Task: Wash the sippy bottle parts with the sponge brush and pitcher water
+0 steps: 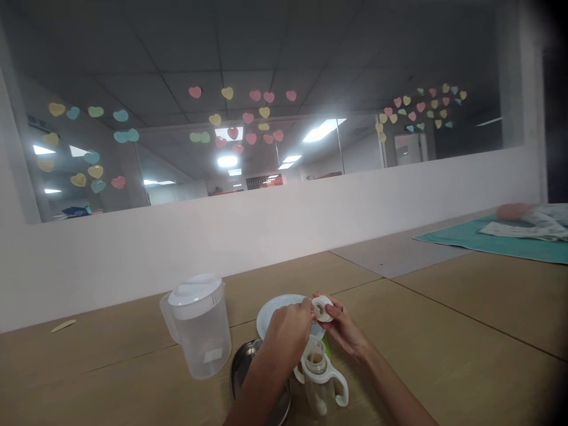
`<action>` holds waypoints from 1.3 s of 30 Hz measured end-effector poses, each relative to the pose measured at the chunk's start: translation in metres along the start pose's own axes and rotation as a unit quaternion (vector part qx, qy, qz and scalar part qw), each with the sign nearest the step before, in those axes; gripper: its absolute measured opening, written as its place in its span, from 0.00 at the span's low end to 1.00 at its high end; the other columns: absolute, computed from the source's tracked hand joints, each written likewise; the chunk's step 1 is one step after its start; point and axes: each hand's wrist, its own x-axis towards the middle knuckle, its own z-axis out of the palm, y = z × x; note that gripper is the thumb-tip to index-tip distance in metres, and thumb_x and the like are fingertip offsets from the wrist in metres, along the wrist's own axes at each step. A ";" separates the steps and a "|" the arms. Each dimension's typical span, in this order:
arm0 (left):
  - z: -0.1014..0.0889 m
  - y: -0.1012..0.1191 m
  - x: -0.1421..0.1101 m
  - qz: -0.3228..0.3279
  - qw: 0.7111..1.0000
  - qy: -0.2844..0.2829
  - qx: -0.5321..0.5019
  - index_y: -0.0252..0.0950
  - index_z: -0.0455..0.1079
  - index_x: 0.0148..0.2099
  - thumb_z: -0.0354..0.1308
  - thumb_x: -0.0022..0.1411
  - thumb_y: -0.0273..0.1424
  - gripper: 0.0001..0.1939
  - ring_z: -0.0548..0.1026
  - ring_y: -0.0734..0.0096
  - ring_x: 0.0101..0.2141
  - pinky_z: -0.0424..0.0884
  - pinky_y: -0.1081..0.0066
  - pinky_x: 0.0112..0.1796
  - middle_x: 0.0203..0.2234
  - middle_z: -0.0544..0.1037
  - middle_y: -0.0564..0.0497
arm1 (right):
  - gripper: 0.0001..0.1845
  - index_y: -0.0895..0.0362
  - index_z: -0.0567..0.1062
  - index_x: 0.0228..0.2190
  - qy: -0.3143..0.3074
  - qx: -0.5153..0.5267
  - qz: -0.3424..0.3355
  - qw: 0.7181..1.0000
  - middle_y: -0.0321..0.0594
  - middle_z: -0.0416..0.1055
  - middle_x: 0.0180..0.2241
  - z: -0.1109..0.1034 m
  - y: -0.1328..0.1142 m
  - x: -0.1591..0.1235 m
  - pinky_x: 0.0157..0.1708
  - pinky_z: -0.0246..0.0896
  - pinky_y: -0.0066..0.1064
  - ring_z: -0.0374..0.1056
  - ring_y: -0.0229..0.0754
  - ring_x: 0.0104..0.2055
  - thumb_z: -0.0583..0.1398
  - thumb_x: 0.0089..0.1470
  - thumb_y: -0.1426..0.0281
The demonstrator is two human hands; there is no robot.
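My right hand (342,329) pinches a white ring (325,308); my left hand (289,325) curls beside it, its grip unclear to me.

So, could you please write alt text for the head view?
The right hand holds a round white part, with the left hand at its edge, near a clear, white-handled bottle. A lidded pitcher, metal tray and pale plate are nearby.

the left hand (289,325) and right hand (345,332) are bare, as are both slim forearms (261,381).
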 end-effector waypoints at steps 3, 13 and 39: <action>-0.003 -0.007 -0.003 0.002 0.997 0.011 -0.082 0.38 0.63 0.53 0.41 0.66 0.29 0.16 0.73 0.62 0.43 0.64 0.71 0.41 0.41 0.76 0.44 | 0.17 0.53 0.75 0.33 0.008 0.028 -0.021 0.999 0.35 0.71 0.28 0.010 -0.001 -0.002 0.27 0.61 0.26 0.65 0.36 0.28 0.68 0.36 0.65; -0.014 -0.005 -0.023 -0.029 0.986 -0.110 -0.119 0.29 0.48 0.64 0.48 0.59 0.38 0.34 0.67 0.54 0.49 0.62 0.63 0.48 0.49 0.71 0.39 | 0.21 0.57 0.74 0.33 0.128 -0.034 -0.043 0.990 0.34 0.70 0.23 0.023 -0.007 0.000 0.28 0.63 0.26 0.66 0.36 0.26 0.69 0.34 0.62; 0.003 -0.019 -0.011 0.011 0.958 -0.133 -0.256 0.39 0.60 0.42 0.62 0.43 0.28 0.23 0.73 0.70 0.34 0.64 0.76 0.31 0.35 0.76 0.53 | 0.13 0.56 0.72 0.39 0.092 -0.520 -0.408 0.744 0.43 0.76 0.34 0.012 0.017 -0.065 0.33 0.68 0.28 0.73 0.43 0.34 0.52 0.56 0.67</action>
